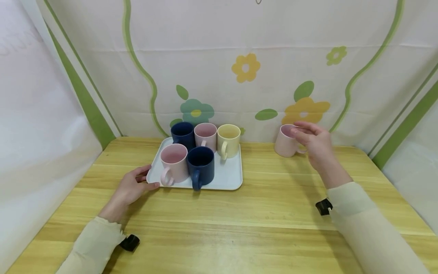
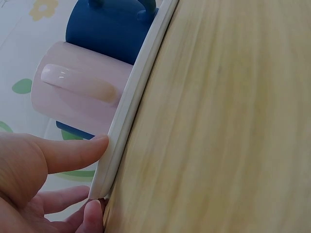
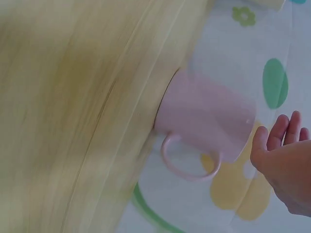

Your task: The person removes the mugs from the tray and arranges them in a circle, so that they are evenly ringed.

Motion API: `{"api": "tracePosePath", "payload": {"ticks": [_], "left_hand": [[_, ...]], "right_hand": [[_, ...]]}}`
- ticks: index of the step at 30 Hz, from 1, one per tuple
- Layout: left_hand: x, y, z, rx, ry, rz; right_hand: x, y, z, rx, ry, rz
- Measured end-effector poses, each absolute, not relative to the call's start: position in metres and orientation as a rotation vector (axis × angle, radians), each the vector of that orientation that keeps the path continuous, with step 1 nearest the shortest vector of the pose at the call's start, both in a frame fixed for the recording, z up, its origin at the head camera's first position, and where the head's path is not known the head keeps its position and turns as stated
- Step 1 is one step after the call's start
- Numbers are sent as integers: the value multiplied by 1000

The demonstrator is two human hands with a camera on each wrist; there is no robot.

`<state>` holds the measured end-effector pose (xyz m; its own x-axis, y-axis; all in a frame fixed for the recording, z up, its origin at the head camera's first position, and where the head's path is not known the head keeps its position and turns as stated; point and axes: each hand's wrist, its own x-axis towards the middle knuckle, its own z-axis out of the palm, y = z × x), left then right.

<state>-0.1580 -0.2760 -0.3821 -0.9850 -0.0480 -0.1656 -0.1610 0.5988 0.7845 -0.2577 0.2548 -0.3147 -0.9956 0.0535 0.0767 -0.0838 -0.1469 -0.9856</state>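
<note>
In the head view, my left hand [image 1: 131,186] holds the near left corner of a white tray [image 1: 226,182]. The left wrist view shows its thumb on the tray's rim and a fingertip at the corner's underside. On the tray stand a near pink mug [image 1: 175,169], a near navy mug [image 1: 202,171], and behind them another navy mug [image 1: 183,133], a second pink mug [image 1: 206,139] and a yellow mug [image 1: 230,140]. My right hand [image 1: 316,146] hovers by the rim of a separate pink mug [image 1: 286,144] on the table. In the right wrist view, its fingers are loosely extended, apart from that mug [image 3: 204,111].
The wooden table [image 1: 239,228] runs back to a white cloth [image 1: 212,34] printed with flowers, close behind the tray and the lone mug. White cloth also hangs at both sides. Bare wood lies between the tray and the lone mug.
</note>
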Motion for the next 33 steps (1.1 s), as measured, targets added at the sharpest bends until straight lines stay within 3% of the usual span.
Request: {"api": "tracePosePath", "payload": {"ticks": [33], "left_hand": [[-158,-293,-381,-161,2671,1343]], "right_hand": [[-195,101,-315,412,-2369,2428]]}}
